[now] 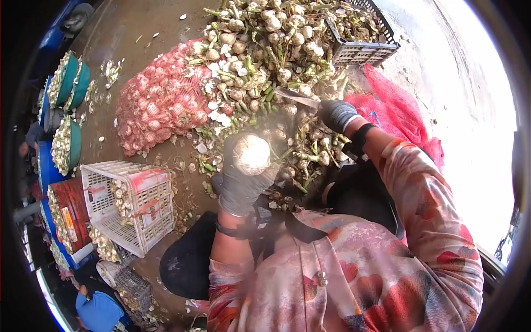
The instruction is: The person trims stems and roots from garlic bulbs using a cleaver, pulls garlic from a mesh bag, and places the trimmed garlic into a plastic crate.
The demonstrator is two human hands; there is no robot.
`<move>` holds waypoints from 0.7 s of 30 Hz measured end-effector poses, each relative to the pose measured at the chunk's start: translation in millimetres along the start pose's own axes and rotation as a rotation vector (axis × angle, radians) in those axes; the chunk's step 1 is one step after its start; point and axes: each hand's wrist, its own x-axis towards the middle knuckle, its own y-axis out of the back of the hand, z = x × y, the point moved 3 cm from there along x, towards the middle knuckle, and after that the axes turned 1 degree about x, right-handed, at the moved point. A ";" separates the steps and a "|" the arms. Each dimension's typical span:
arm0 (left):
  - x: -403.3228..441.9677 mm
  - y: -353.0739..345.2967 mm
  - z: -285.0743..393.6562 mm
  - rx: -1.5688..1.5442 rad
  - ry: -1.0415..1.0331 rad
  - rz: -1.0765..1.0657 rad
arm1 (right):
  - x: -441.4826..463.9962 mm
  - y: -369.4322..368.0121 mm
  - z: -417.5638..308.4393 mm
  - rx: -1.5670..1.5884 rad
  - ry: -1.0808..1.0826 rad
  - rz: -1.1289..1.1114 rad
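Nearest, the gloved left hand [240,185] has its grip closed round a garlic bulb [251,155], held up in front of the body. The bulb is judged light and firm, its papery skin apt to slip; best held by its sides. Its round face points up toward the head; under glare, the long axis is uncertain. Beyond, the right hand [338,115] clenches a knife [298,98], blade pointing leftward over the garlic pile [276,41].

I see gry gloves [240,188], wht garlic bulb [252,155], pinkish shirt [354,276] w/ red blotchy print, reddish mesh sack [157,105], hot-pink net [399,110], wht crate [136,213] w/ red patches, blk crate [364,53] & grn tub [76,145].
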 end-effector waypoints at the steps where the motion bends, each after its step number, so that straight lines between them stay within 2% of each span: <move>1: 5.3 21.0 -1.9 0.056 0.014 0.110 | 2.0 11.9 -16.2 0.008 0.080 0.170; 2: 14.5 58.0 -25.3 -0.078 0.092 0.240 | -12.8 21.1 -33.8 0.050 0.073 0.255; 4: 18.9 133.9 -64.2 -0.619 0.090 0.453 | -36.0 48.9 -73.0 0.171 0.000 0.368; 6: 12.7 170.3 -28.1 -0.907 0.295 1.020 | -43.1 66.2 -90.8 0.230 -0.017 0.313; 7: 11.0 175.8 -36.7 -0.896 0.291 1.028 | -43.9 70.1 -98.5 0.269 0.025 0.327; 9: 17.5 173.8 -57.2 -0.768 0.252 0.413 | -45.0 67.2 -118.4 0.328 0.165 0.345; 10: 22.1 141.6 -57.3 -0.483 0.237 0.313 | -53.1 68.5 -132.5 0.312 0.211 0.284; 12: 8.6 78.7 -57.2 -0.245 0.307 0.303 | -71.8 73.9 -156.1 0.165 0.457 0.277; 15: -17.4 49.6 -128.2 0.394 0.110 -0.150 | -85.6 75.0 -161.9 0.018 0.609 0.230; 17: -43.1 47.4 -163.5 0.803 -0.059 -0.249 | -93.2 74.7 -162.6 -0.002 0.612 0.168; 19: -63.3 54.9 -188.9 1.269 -0.213 -0.207 | -97.0 75.6 -159.9 -0.004 0.625 0.148; 21: -73.1 56.0 -204.3 1.439 -0.272 -0.153 | -102.8 77.1 -159.3 -0.005 0.669 0.176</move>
